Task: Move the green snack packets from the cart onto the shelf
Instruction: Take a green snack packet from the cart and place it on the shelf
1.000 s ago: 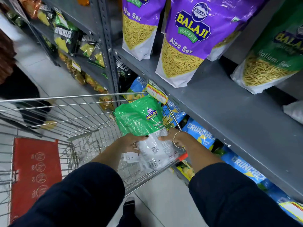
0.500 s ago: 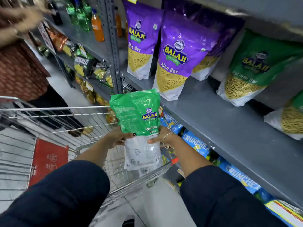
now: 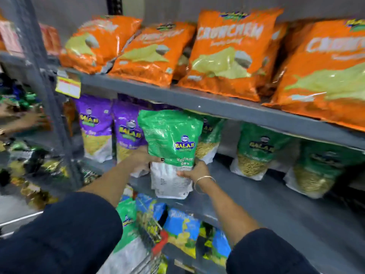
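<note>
Both hands, left hand [image 3: 142, 159] and right hand [image 3: 194, 171], grip the upright green packet [image 3: 170, 143]; bare shelf [image 3: 246, 186] sits just beyond, right-ish.

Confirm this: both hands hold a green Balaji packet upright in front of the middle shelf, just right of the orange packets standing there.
One thing is off. The head view shows the green Balaji packet, in the left hand and right hand, just right of purple packets. The orange packets sit on the shelf above.
</note>
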